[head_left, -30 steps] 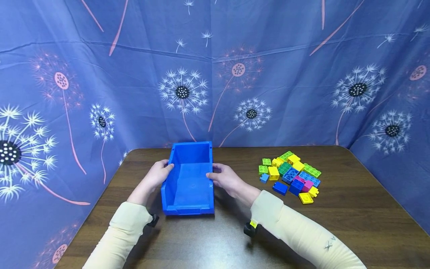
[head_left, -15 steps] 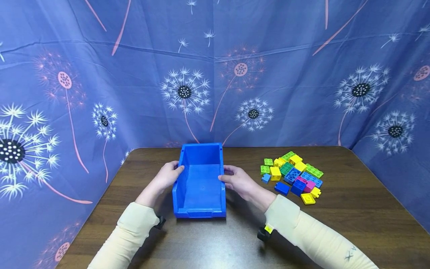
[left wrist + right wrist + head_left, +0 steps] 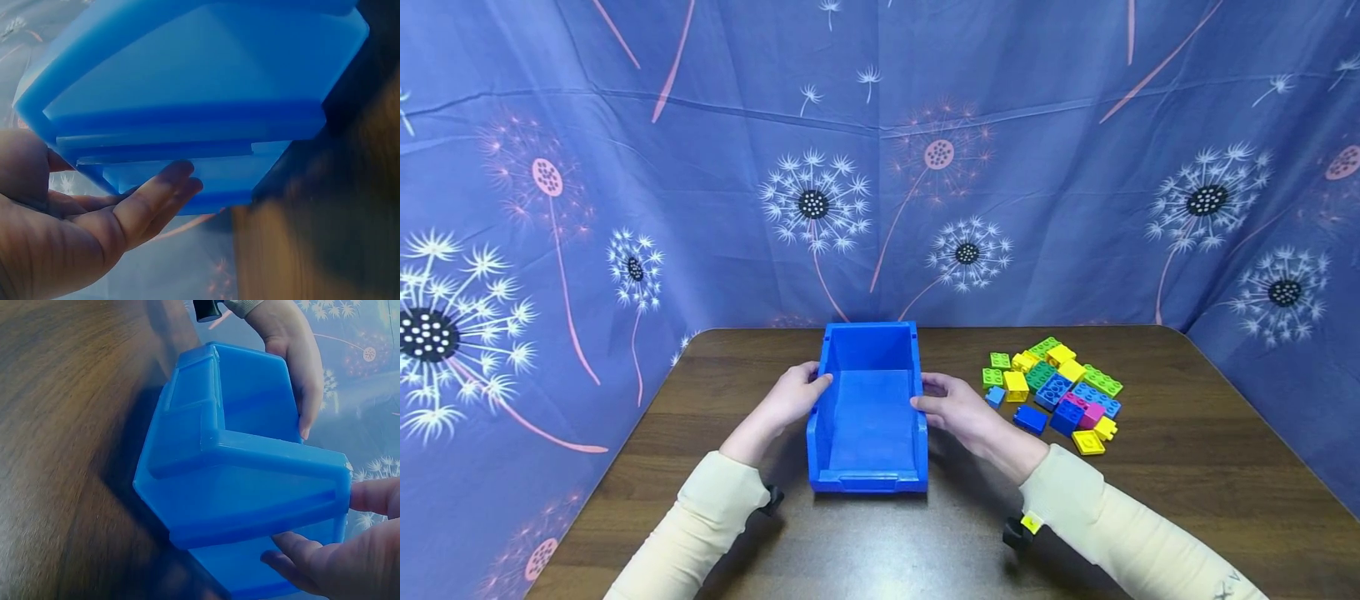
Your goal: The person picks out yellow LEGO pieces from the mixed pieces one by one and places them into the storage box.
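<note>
Head view: the left hand (image 3: 786, 402) and right hand (image 3: 961, 408) grip a blue plastic open-fronted bin (image 3: 872, 421) by its sides, thumbs over the top, fingers outside, over a brown wood-grain table (image 3: 677, 417), multicoloured plastic toy bricks (image 3: 1054, 390) lying right of the bin, a blue dandelion-print cloth (image 3: 737, 275) hanging behind

head: high, well back, facing forward-down, worktop (image 3: 1195, 450) across lower frame | left wrist: close, blue bin (image 3: 200, 69) filling upper frame, apparently rolled sideways, blurred | right wrist: close, bin central, worktop left | wrists share: bin, patterned cloth (image 3: 350, 375)
</note>
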Available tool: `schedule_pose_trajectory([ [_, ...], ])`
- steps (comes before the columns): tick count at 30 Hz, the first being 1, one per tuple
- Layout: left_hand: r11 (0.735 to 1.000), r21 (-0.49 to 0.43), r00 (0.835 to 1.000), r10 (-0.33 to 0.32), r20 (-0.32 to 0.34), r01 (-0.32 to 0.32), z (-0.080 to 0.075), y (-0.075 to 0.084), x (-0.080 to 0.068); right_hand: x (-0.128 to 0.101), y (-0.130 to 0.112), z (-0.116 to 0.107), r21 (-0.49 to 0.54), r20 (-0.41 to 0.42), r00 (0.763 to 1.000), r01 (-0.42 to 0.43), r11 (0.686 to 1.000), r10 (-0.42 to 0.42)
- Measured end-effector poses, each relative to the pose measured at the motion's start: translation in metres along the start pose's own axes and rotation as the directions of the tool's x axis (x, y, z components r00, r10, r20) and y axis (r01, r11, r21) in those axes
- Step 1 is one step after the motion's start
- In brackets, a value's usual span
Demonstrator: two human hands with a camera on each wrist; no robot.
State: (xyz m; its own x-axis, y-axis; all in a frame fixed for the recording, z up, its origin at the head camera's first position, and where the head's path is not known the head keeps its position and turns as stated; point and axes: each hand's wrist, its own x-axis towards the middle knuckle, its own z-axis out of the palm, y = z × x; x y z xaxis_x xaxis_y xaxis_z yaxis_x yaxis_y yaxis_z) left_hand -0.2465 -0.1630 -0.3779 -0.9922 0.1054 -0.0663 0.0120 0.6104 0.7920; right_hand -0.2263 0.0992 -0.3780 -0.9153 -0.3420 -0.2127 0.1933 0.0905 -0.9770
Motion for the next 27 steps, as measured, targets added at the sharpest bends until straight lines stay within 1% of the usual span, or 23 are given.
schedule_pose_trajectory([
  [6, 0.999, -0.039, 1.000, 0.016, 0.022, -0.015, 0.010, 0.007, -0.002, -0.007, 0.002, -0.015, -0.002, 0.018, 1.000, 0.000, 1.000, 0.000],
  [10, 0.998, -0.055, 0.999, 0.041, 0.036, -0.039, 0.017, 0.011, -0.003, -0.012, 0.001, -0.024, -0.017, 0.014, 1.000, -0.019, 1.000, 0.019],
  [18, 0.996, -0.078, 0.996, 0.058, 0.068, -0.053, 0.027, 0.020, -0.004, -0.023, 0.001, -0.037, -0.009, -0.010, 0.998, -0.060, 0.998, 0.060],
  [24, 0.995, -0.080, 0.994, 0.067, 0.084, -0.060, 0.034, 0.025, -0.004, -0.030, 0.002, -0.046, -0.007, 0.000, 0.998, -0.057, 0.998, 0.057],
  [27, 0.995, -0.068, 0.993, 0.081, 0.084, -0.076, 0.038, 0.028, -0.003, -0.034, 0.003, -0.050, -0.002, -0.006, 0.998, -0.062, 0.998, 0.062],
])
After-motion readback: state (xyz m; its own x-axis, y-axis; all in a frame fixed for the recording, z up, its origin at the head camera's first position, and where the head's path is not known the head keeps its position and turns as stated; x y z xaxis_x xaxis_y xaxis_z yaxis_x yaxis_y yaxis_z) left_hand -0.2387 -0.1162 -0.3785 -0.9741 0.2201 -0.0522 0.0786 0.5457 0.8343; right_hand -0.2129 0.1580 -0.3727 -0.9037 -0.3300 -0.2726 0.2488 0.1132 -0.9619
